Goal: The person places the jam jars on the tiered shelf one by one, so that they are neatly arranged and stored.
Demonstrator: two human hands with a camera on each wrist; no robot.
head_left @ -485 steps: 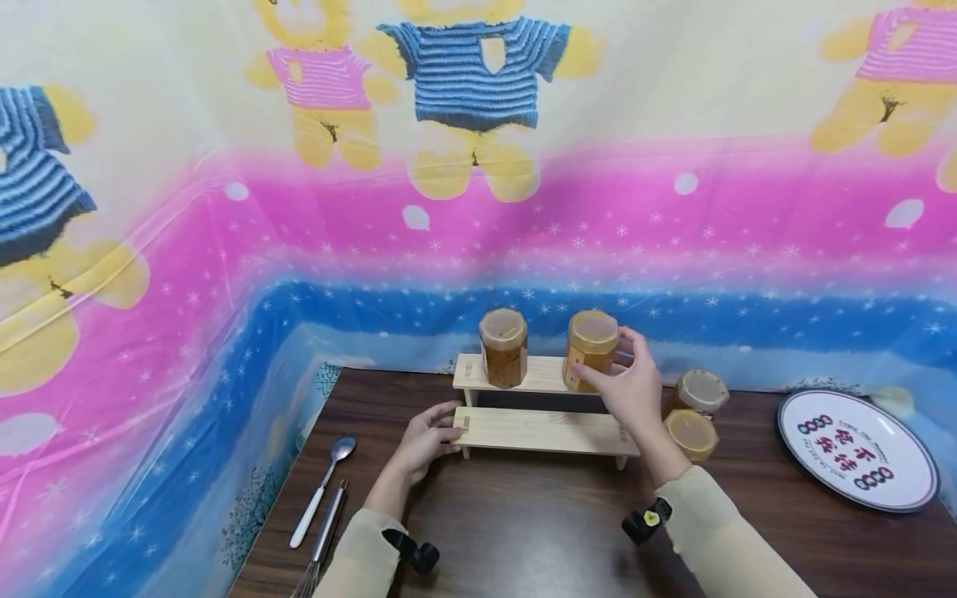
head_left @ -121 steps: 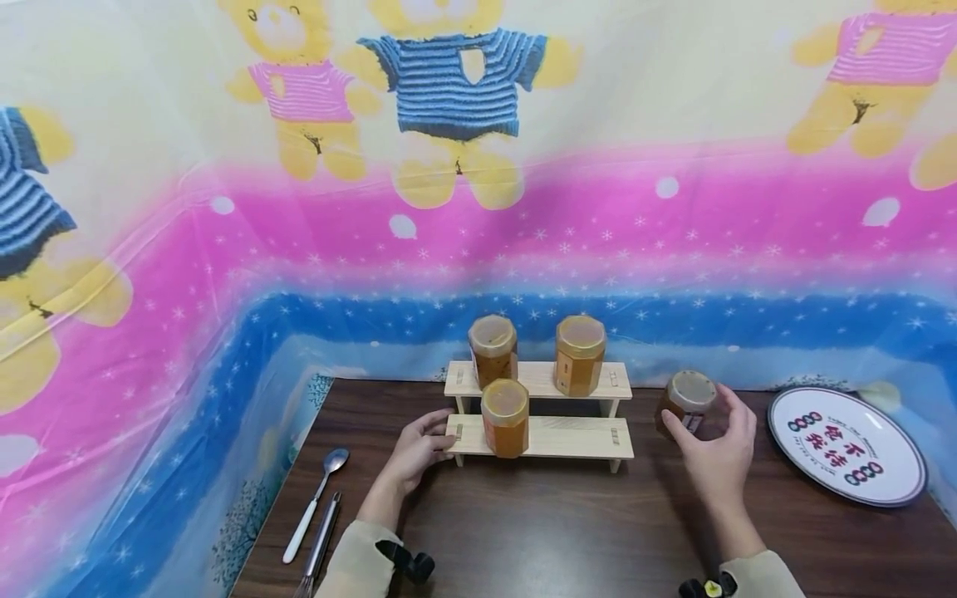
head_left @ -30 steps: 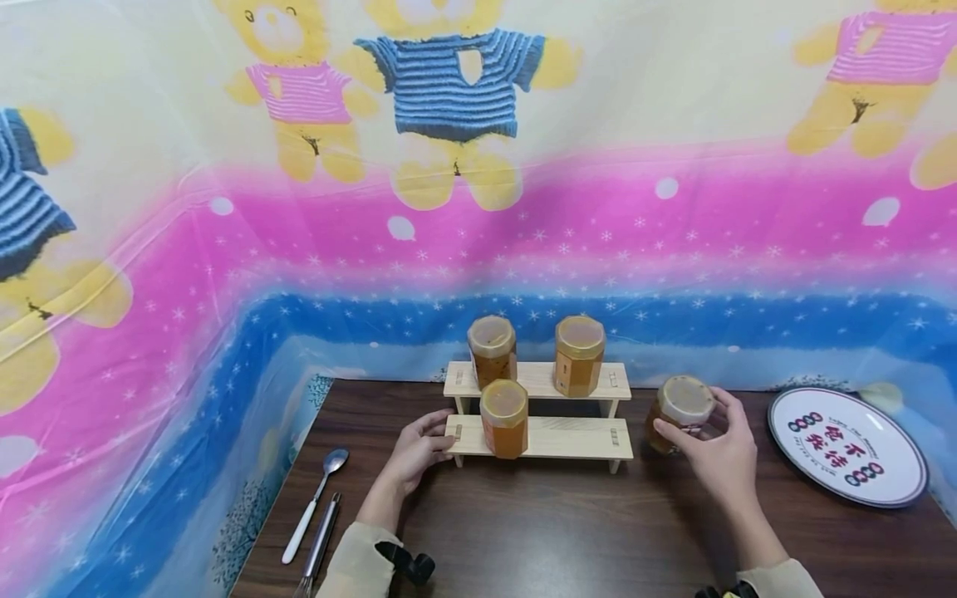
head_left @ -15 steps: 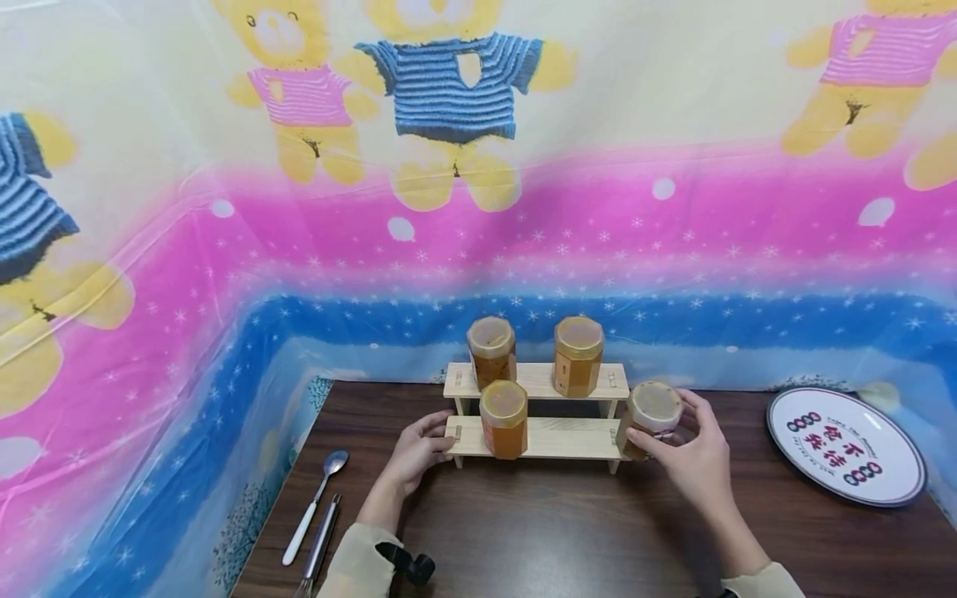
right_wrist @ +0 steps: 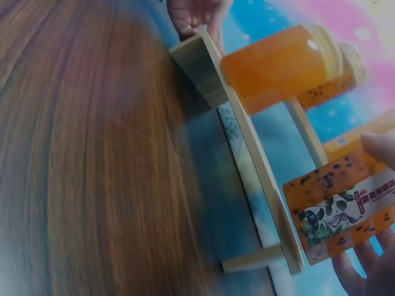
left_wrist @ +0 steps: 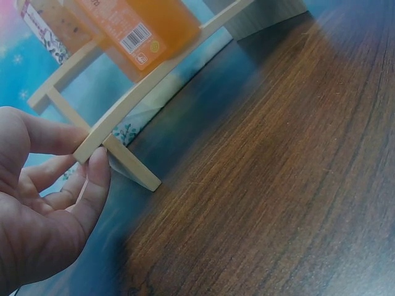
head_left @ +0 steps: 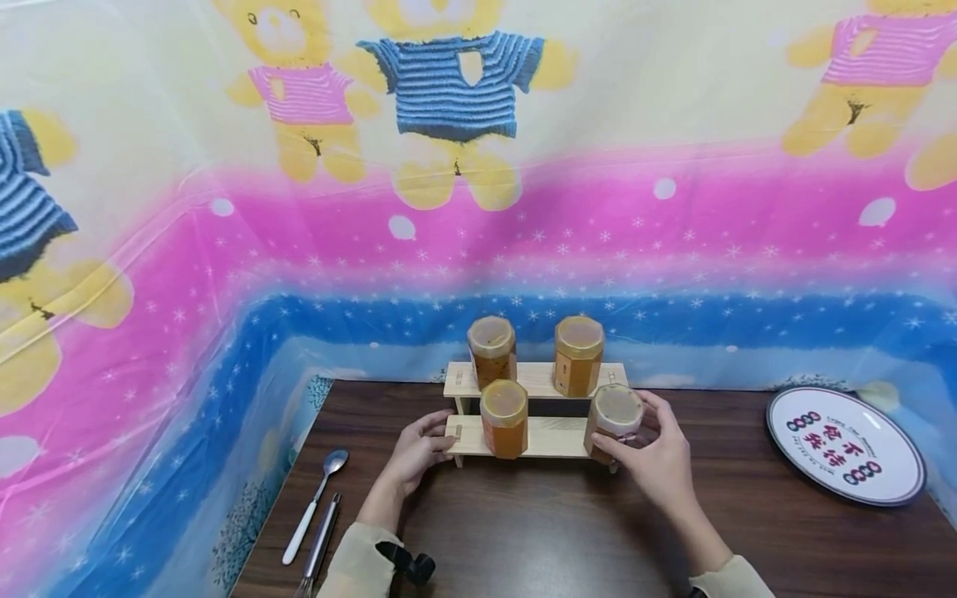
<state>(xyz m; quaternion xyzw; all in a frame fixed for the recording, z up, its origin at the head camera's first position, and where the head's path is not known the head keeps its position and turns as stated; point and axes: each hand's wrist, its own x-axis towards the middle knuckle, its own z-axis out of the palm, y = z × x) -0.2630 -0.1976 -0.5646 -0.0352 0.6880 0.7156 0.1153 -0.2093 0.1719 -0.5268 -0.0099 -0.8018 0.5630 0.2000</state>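
My right hand (head_left: 658,453) grips a jar of orange jam with dark seeds (right_wrist: 339,203) by its sides, thumb in front. That jar is upright at the right end of the lower tier of a two-tier wooden shelf (head_left: 557,436); whether its base touches the board I cannot tell. My left hand (left_wrist: 49,203) pinches the left end of the lower board between thumb and fingers. A plain orange jar (head_left: 504,419) stands on the lower tier's left part. On the upper tier stand a seeded jar (head_left: 492,353) at left and an amber jar (head_left: 579,357) at right.
A white oval plate with red characters (head_left: 845,444) lies at the table's right. On the left lie a white-handled spoon (head_left: 314,507) and a metal whisk (head_left: 321,540). A patterned cloth (head_left: 478,249) hangs behind the dark wooden table (head_left: 523,531).
Over the last second my right hand has carried the seeded jar leftward from beside the shelf to the lower tier's right end. Earlier, the plain orange jar came onto this tier. My left hand stays put.
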